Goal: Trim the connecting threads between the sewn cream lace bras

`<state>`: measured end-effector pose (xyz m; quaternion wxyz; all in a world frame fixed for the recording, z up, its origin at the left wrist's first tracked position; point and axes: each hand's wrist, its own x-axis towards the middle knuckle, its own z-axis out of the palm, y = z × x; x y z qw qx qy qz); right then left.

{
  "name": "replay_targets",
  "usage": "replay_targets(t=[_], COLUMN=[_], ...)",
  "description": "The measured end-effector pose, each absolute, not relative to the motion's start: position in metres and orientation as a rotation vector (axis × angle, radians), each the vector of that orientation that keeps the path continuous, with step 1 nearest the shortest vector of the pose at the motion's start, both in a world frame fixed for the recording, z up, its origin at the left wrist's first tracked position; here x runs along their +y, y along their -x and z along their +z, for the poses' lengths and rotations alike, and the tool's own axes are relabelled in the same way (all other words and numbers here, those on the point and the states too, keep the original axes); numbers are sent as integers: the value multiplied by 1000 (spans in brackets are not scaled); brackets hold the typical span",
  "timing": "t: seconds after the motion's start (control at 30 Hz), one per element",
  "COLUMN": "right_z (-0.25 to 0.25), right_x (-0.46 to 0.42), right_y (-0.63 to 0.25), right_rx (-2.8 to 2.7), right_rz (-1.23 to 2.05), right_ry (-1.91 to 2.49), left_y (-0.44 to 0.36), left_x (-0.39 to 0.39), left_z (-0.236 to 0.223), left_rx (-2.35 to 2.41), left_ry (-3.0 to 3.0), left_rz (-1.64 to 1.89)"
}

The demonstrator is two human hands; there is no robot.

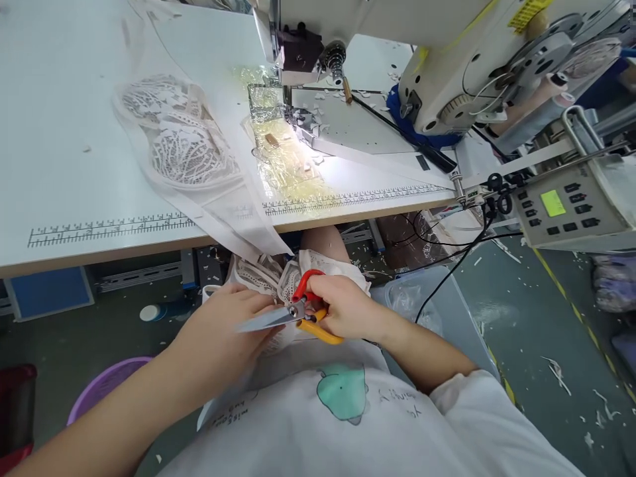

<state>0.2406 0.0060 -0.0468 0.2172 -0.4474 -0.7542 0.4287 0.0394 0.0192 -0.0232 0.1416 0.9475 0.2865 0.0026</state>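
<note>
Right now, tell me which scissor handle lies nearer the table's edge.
The red handle, beside the right hand's thumb; the yellow-orange handle sits farther from the edge, nearer the shirt.

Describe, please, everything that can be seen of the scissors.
The scissors have a red handle, a yellow-orange handle and silver blades that look like metal, joined at a round pivot. The handles look smooth, perhaps plastic-coated. The right hand grips them above the lap. The blades seem nearly closed and point toward the left hand, overlapping it in this view; whether they touch it, I cannot tell.
</note>
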Motion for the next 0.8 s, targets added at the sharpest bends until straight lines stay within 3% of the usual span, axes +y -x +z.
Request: replay_targets(t=[0.17,0.4,0.57,0.8], right_z=[-49,-47,-49,-52], right_x=[7,5,-4,-13], right_y=[-248,-253,-256,-269], right_rx=[-1948,-1912,-1867,-1849], right_rz=[1404,1459,1545,1600], right_ry=[1249,1298,1287,1329], left_y=[-2,42,20,-35], left_x=[29,27,18,13], left_z=[-24,-25,-24,-29], left_rx=[788,1194,1438,1144], left_ry=[-2816,-2304,-1819,-1778], left_rz=[16,426,634,912])
